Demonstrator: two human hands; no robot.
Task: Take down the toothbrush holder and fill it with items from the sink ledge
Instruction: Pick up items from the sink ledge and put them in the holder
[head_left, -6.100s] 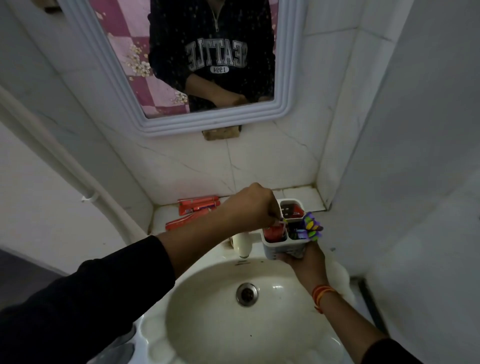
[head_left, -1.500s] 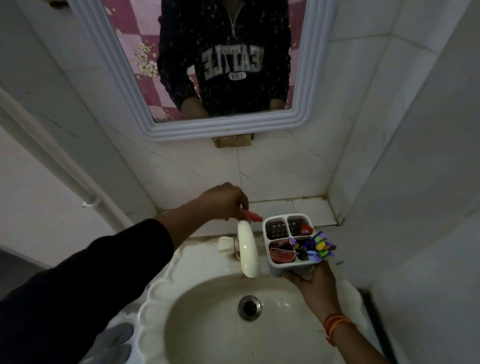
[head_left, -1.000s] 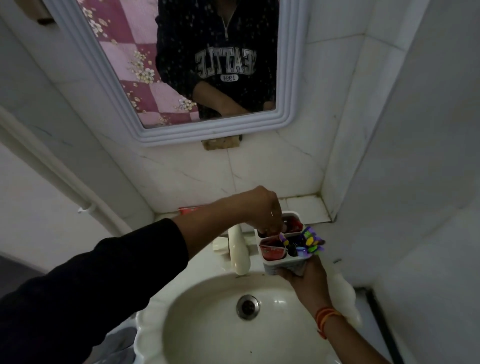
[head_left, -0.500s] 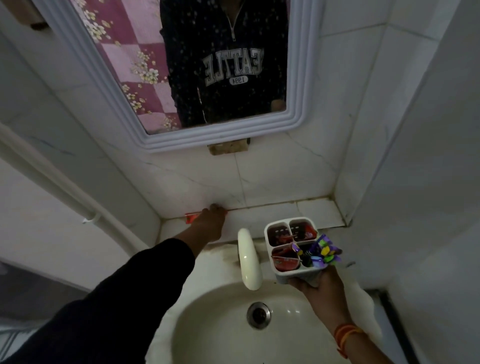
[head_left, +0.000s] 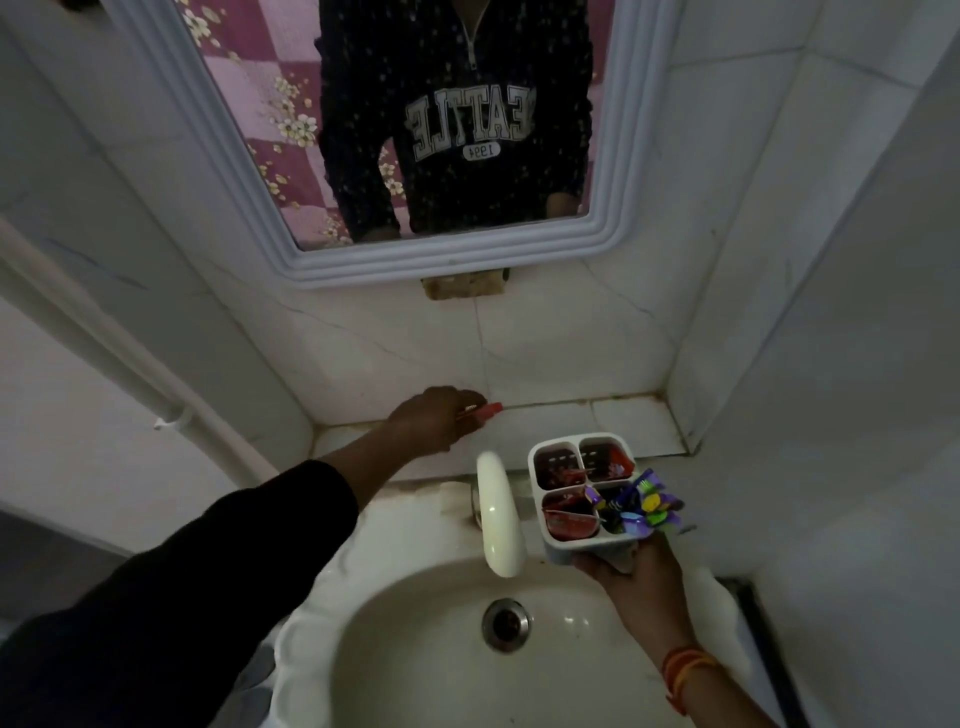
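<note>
Looking at it from the left side across, here's how it lines up:

left hand (head_left: 428, 420): out on the sink ledge (head_left: 550, 423) up against the back wall, fingers curled shut around a red packet (head_left: 491, 408). Only the right tip of the packet pokes out past the fingers, so can't tell how much of it is there.

red packet's long axis: runs left-right along the ledge, roughly parallel to the back wall, free end pointing toward the holder.

tap (head_left: 497, 512): sits between the two hands, lower than the ledge, spout hanging over the sink (head_left: 426, 670). Pretty sure it's the one thing to swing around on the way across.

toothbrush holder (head_left: 582, 493): already down off the wall, four compartments, held upright over the right side of the sink. It lies to the right of the left hand and nearer the camera. Red stuff in three compartments, bright purple and yellow wrappers (head_left: 641, 506) sticking out of the front right one.

right hand (head_left: 631, 569): cupped under the holder's base, gripping it from below.

nearer hand: left one by far, since it's already on the packet. The right is busy carrying.

my guess for the next move: lift the packet, go right and toward the body, and drop it in end first.
</note>
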